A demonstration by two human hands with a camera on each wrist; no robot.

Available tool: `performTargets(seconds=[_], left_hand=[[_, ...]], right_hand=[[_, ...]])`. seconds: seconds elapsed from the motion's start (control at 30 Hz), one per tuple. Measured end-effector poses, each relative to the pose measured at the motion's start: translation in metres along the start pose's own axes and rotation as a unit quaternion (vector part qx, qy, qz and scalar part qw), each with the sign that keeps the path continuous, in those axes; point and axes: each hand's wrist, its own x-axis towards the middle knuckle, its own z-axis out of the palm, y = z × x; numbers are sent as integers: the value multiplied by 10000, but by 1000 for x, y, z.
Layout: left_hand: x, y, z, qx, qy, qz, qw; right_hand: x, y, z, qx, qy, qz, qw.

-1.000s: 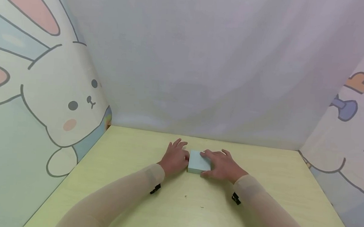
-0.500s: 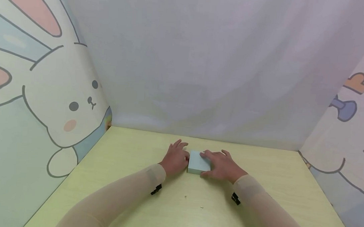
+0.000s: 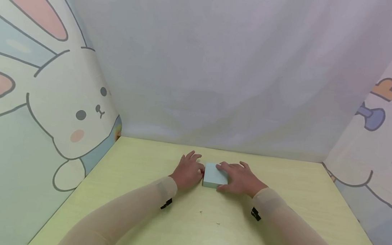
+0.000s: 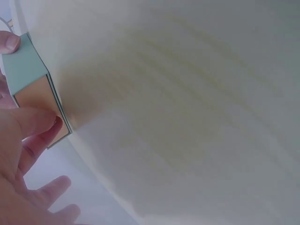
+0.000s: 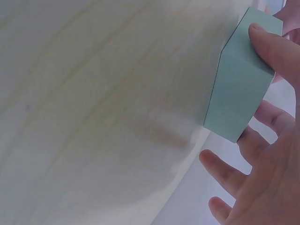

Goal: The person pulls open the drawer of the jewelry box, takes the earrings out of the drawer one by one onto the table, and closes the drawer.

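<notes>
A small flat pale-green box point(image 3: 213, 176) lies on the table between both hands. My right hand point(image 3: 242, 180) grips its right part, thumb on the near side and other fingers over the top and far side. In the right wrist view the thumb presses on the green wall of the box point(image 5: 239, 89). My left hand point(image 3: 187, 172) is at the left end. The left wrist view shows an orange-brown end panel point(image 4: 35, 96) framed by the green cover, where left thumb and index fingertips pinch together; what lies between them is hidden. The other left fingers are spread.
The pale yellow wooden table point(image 3: 140, 221) reaches back to a light cloth curtain point(image 3: 210, 72). Two tiny specks lie nearer the front. A bunny-printed sheet point(image 3: 63, 114) borders the left side, another printed sheet point(image 3: 379, 150) the right.
Both hands and the box stay nearly in place; the head view has shifted very slightly.
</notes>
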Motion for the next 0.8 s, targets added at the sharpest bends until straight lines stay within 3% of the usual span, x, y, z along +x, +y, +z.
performTargets(seconds=[0.13,0.37,0.57,0.8], left_hand=[[1,-5,-1,34,-93,25,9999],[-3,-21,-2,704,-215,158,9972],[-11,-37,-16,824,-363,178,9958],[-22,-57,-26,1285,-557,471,9890]], right_hand=[[1,2,1,23,-13,-34,10000],[-5,13,2,-139,140,-233,9995],[-20,34,-3,-535,665,-170,9962],[-42,66,-9,-495,616,3,9969]])
